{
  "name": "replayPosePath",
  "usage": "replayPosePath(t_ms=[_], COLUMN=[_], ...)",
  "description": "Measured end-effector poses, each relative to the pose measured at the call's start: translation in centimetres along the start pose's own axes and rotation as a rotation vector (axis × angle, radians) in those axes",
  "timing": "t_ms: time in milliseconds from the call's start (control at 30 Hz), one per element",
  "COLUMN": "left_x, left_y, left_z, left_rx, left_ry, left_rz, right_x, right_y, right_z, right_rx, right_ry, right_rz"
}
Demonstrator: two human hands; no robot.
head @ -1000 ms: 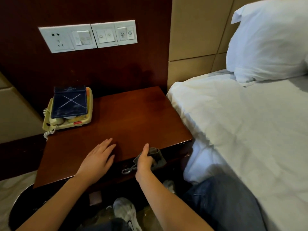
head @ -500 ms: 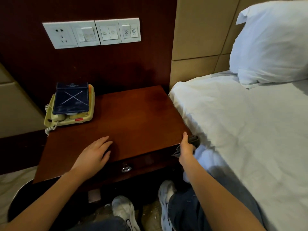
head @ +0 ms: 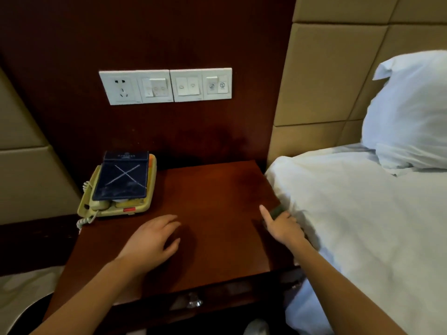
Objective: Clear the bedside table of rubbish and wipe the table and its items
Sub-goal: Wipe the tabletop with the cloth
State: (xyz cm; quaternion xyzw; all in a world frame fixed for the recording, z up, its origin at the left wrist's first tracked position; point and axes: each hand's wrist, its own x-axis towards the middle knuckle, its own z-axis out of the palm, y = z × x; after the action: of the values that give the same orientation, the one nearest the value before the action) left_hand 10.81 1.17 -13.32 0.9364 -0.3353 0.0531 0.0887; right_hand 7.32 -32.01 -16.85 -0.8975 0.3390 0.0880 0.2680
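Right hand (head: 284, 226) is now gripping the cloth (head: 277, 211) further along the bedside table (head: 217, 189) edge. Left hand (head: 152, 240) is resting flat, fingers relaxed.

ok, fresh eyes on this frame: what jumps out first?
The two hands on the dark wooden bedside table: the left hand rests near the front, and the right hand grips a cloth at the right edge, against the white bed. Next comes the beige phone at the rear left corner with a dark blue pad on it, under the white switch panel.
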Motion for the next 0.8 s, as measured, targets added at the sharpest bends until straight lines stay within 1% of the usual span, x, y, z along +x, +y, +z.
replayPosePath(t_ms=[67, 133, 233, 300, 367, 433, 500, 567, 633, 700, 733, 767, 800], left_x=[0.6, 1.0, 1.8, 2.3, 2.7, 3.0, 2.9, 2.3, 1.4, 0.8, 0.7, 0.6, 0.6], left_y=[-0.5, -1.3, -2.4, -3.1, -3.9, -4.8, -5.6, -6.6, -7.4, -8.7, -9.6, -10.5, -11.0], left_z=[0.6, 1.0, 1.4, 1.3, 1.0, 0.5, -0.7, -2.2, -4.0, -5.3, -5.7, -5.8, -5.9], left_rx=[-0.018, -0.069, -0.151, -0.204, -0.243, -0.3, -0.356, -0.415, -0.527, -0.683, -0.764, -0.871, -1.027], left_ry=[-0.004, 0.031, 0.135, 0.188, 0.254, 0.337, 0.437, 0.572, 0.707, 0.759, 0.721, 0.616, 0.469], left_rz=[0.014, 0.005, -0.032, -0.061, -0.093, -0.164, -0.251, -0.308, -0.441, -0.703, -0.87, -1.03, -1.159], right_x=[1.6, 2.9, 5.8, 7.0, 7.0, 6.3, 5.0, 2.6, 0.0, -1.6, -2.0, -2.2, -2.3], right_y=[-1.1, -2.4, -3.6, -5.2, -7.3, -9.9, -13.3, -17.2, -20.4, -22.0, -22.2, -22.1, -21.9], right_z=[0.4, 0.3, 0.6, 1.2, 1.8, 2.8, 4.8, 7.7, 10.4, 11.9, 12.2, 12.3, 12.3], right_rx=[-0.062, -0.084, -0.162, -0.276, -0.376, -0.417, -0.438, -0.45, -0.468, -0.493, -0.502, -0.506, -0.503], right_ry=[0.077, 0.149, 0.178, 0.198, 0.182, 0.144, 0.099, 0.032, -0.022, -0.043, -0.049, -0.055, -0.062], right_rz=[-0.025, -0.045, -0.067, -0.061, -0.075, -0.183, -0.346, -0.517, -0.654, -0.717, -0.728, -0.735, -0.743])
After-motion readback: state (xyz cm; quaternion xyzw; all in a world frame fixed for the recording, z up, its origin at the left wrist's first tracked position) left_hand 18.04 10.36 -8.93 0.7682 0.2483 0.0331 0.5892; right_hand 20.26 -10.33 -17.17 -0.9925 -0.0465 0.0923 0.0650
